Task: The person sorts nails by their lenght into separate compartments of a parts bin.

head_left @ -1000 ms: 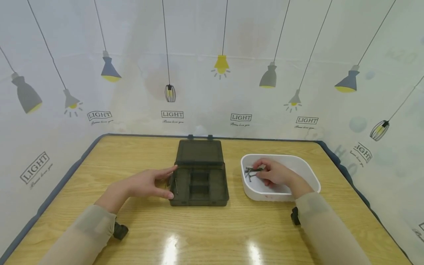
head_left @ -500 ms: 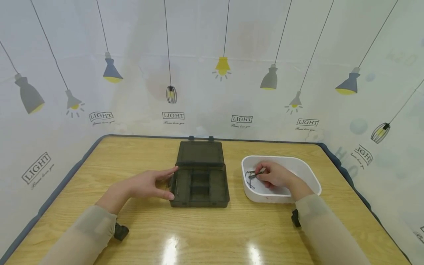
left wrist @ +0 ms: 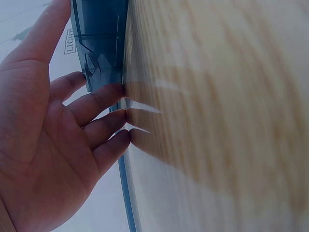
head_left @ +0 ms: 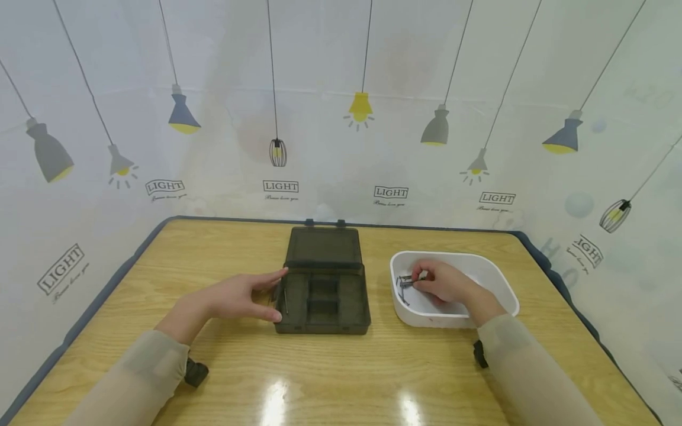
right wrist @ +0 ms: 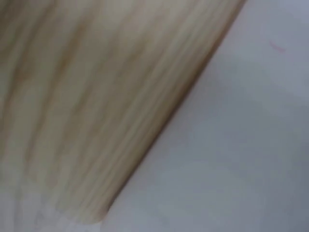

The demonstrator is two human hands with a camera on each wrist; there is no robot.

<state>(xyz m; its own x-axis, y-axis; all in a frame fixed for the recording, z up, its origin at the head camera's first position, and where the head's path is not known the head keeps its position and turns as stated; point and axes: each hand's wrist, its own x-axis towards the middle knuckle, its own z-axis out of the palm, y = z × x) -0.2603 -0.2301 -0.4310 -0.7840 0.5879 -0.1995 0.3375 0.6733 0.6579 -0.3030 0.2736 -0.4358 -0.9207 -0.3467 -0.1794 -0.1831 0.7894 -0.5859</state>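
Observation:
My right hand (head_left: 444,281) reaches down into a white tray (head_left: 506,296), thumb and forefinger pinching a screw at its left end. Several thin dark screws (head_left: 403,293) lie loosely in a heap there, partly covered by the fingertips. To the left stands a dark translucent compartment box (head_left: 351,302) with its lid (head_left: 324,245) laid back. One long screw (head_left: 286,302) rests in the left compartment. My left hand (head_left: 237,297) is spread along the box's left side, thumb at the near corner and forefinger near the hinge. In the left wrist view its other fingers reach down to the tabletop.
Both containers stand on a wooden table (head_left: 319,378) with a dark edge. A white cloth printed with lamps (head_left: 319,71) hangs behind and at both sides. The right wrist view holds only the tray's outer wall (right wrist: 231,145) and wood grain.
My right fingers have shifted slightly among the screws, closing together, and the heap has spread out a little. The left hand and the box have stayed in place.

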